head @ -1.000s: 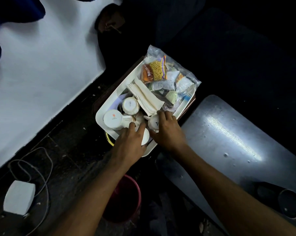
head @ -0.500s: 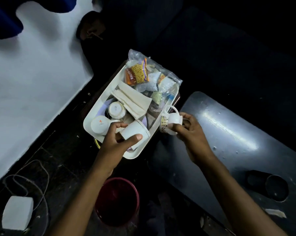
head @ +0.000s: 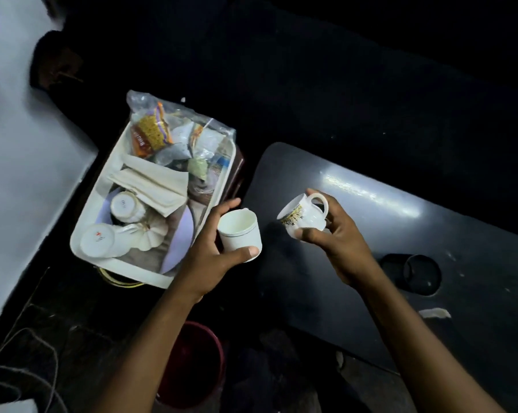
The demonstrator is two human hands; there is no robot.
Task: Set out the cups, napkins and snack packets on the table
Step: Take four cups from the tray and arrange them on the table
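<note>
A white tray sits at the left. Two upturned cups stand in its near left corner, folded napkins lie across its middle, and a clear bag of snack packets fills its far end. The left hand grips a plain white cup, fingers curled around it, beside the tray's right edge. The right hand pinches a tilted, flower-patterned cup above the left end of the dark table.

A red bucket and cables lie on the floor.
</note>
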